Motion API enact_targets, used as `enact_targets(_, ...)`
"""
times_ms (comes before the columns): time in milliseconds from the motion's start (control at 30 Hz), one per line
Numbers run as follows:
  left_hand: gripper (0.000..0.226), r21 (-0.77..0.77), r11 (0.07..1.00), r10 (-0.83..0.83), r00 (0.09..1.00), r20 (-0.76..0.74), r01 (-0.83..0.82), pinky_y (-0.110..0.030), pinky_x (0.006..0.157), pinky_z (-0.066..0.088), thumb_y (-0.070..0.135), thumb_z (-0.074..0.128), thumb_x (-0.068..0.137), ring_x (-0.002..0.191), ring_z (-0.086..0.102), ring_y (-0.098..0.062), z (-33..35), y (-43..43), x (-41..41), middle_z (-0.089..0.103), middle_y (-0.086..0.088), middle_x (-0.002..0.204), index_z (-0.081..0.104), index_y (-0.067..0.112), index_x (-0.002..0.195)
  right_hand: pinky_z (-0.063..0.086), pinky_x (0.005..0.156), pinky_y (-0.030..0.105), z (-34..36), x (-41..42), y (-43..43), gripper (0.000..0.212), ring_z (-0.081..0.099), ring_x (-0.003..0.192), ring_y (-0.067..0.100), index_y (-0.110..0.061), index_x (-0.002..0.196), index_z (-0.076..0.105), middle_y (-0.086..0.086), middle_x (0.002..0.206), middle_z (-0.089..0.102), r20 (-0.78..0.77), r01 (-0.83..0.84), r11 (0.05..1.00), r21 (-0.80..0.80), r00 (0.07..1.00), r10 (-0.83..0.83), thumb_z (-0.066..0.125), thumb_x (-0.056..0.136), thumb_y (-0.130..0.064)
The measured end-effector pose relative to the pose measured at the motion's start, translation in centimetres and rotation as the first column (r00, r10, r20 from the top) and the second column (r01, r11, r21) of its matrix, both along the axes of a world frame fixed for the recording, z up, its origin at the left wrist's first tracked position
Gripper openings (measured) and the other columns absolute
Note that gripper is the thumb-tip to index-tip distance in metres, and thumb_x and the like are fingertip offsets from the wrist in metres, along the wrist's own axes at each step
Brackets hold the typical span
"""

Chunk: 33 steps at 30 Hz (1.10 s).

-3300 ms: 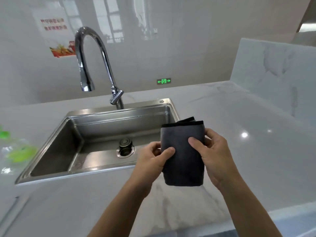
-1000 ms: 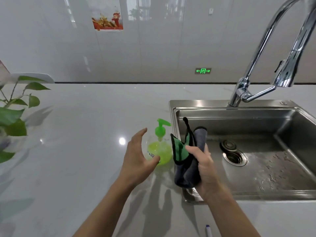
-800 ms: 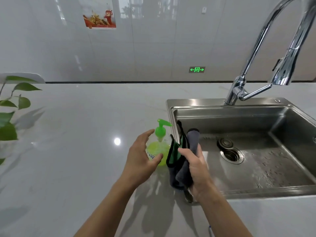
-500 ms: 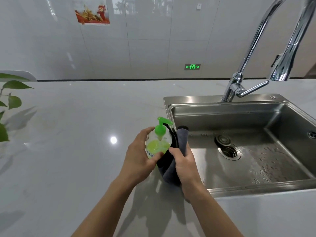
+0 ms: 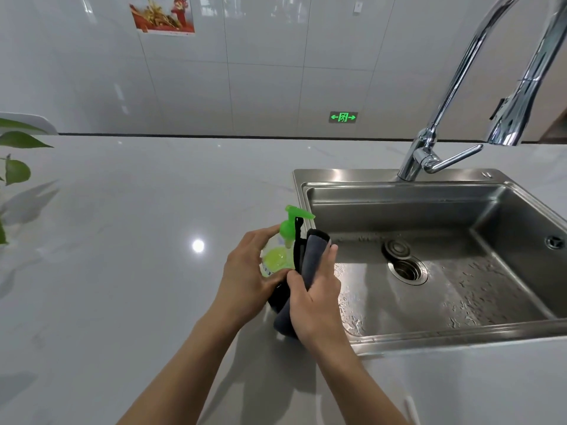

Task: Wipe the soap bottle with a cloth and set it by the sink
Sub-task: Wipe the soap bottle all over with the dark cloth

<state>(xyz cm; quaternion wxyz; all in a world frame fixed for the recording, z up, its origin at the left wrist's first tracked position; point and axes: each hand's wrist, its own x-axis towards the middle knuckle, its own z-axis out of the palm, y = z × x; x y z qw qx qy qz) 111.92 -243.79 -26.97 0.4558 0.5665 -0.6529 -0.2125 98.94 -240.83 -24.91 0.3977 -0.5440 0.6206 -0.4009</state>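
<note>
Soap bottle [image 5: 277,256] — green pump, clear body — is sitting just left of the sink [image 5: 429,338], near its front corner. Left hand [image 5: 248,277] is wrapping around it. Right hand [image 5: 313,299] is gripping the grey cloth [image 5: 311,256], pressing it against the bottle's sink-facing side.

On the glossy white tiled wall [image 5: 260,72] a small green lit exit sign [image 5: 343,117] shows a running figure between two arrows, one pointing left and one right. The red and gold poster [image 5: 162,14] higher up carries no print that I can read. The label on the clear green-pump soap bottle [image 5: 277,256] is too small to read.
</note>
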Motion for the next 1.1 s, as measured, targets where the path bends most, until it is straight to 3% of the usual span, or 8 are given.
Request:
enact_targets(167,0.073,-0.004,1.000,-0.002,0.999,-0.043,0.002,-0.036,0.097,0.055,0.013,0.083,0.071,0.109,0.055,0.012,0.1,-0.1,-0.2,0.061,0.015,0.121,0.055,0.046,0.130,0.008,0.125,0.037,-0.5,0.1,1.4,0.084,0.006,0.153,0.022,-0.031,0.160,-0.008,-0.008,0.170,-0.016,-0.165,-0.077,0.993,-0.093,0.984,0.061,0.049,0.099,-0.026)
enact_targets(233,0.077,-0.009,1.000,0.000,0.998,-0.055,0.000,-0.032,0.095,0.055,0.012,0.083,0.072,0.109,0.059,0.005,0.1,0.0,-0.1,0.063,0.016,0.120,0.052,0.059,0.124,0.003,0.124,0.032,-0.6,0.4,1.9,0.086,0.004,0.153,0.020,-0.032,0.157,-0.014,-0.008,0.169,-0.020,-0.214,-0.097,0.986,-0.138,0.975,0.065,0.050,0.099,-0.027)
enact_targets(300,0.079,-0.019,1.000,-0.005,0.998,-0.056,0.004,-0.023,0.089,0.054,0.014,0.083,0.075,0.106,0.058,0.010,0.1,0.0,-0.1,0.060,0.026,0.117,0.048,0.071,0.118,-0.007,0.120,0.023,-0.8,0.8,2.5,0.089,-0.003,0.155,0.018,-0.033,0.150,-0.024,-0.009,0.166,-0.027,-0.266,-0.113,0.977,-0.179,0.962,0.063,0.048,0.099,-0.029)
enact_targets(467,0.076,-0.018,1.000,-0.026,0.993,-0.115,0.024,-0.012,0.089,0.049,0.013,0.081,0.079,0.110,0.054,0.021,0.2,0.0,0.1,0.058,0.037,0.118,0.051,0.071,0.117,-0.012,0.118,0.020,-1.4,1.6,3.9,0.092,-0.012,0.154,0.015,-0.036,0.137,-0.037,-0.020,0.150,-0.043,-0.293,-0.143,0.973,-0.179,0.952,0.086,0.044,0.095,-0.030)
enact_targets(633,0.078,-0.011,0.998,-0.059,0.994,-0.095,0.059,-0.005,0.087,0.047,0.014,0.081,0.082,0.110,0.052,0.023,0.5,0.0,0.2,0.052,0.050,0.116,0.047,0.076,0.115,-0.013,0.112,0.011,-1.5,1.7,4.8,0.084,-0.001,0.153,0.015,-0.040,0.138,-0.030,-0.018,0.155,-0.034,-0.247,-0.143,0.980,-0.140,0.963,0.105,0.039,0.091,-0.031)
enact_targets(767,0.081,-0.008,0.996,-0.086,0.990,-0.114,0.086,-0.004,0.088,0.047,0.010,0.083,0.080,0.113,0.054,0.016,0.5,0.1,0.4,0.053,0.047,0.117,0.049,0.073,0.118,-0.020,0.100,-0.002,-1.7,1.3,5.0,0.083,-0.003,0.151,0.007,-0.042,0.141,-0.027,-0.019,0.159,-0.028,-0.241,-0.147,0.983,-0.111,0.963,0.117,0.038,0.090,-0.033)
enact_targets(967,0.078,-0.015,0.998,-0.069,0.994,-0.086,0.068,-0.019,0.085,0.054,0.013,0.083,0.073,0.106,0.057,0.012,0.9,-0.2,0.4,0.056,0.042,0.114,0.051,0.071,0.113,-0.006,0.123,0.025,-0.7,1.1,3.5,0.086,-0.010,0.152,0.004,-0.041,0.145,-0.024,-0.019,0.160,-0.028,-0.226,-0.142,0.977,-0.158,0.969,0.104,0.045,0.097,-0.025)
enact_targets(1100,0.076,-0.005,0.998,-0.057,0.998,-0.036,0.057,-0.013,0.084,0.053,0.016,0.087,0.072,0.106,0.058,0.008,0.6,-0.2,0.5,0.058,0.023,0.116,0.050,0.061,0.120,0.001,0.113,0.014,0.2,-0.2,0.7,0.080,0.010,0.152,0.016,-0.028,0.160,-0.002,-0.008,0.171,-0.007,-0.184,-0.079,0.991,-0.105,0.981,0.059,0.048,0.099,-0.016)
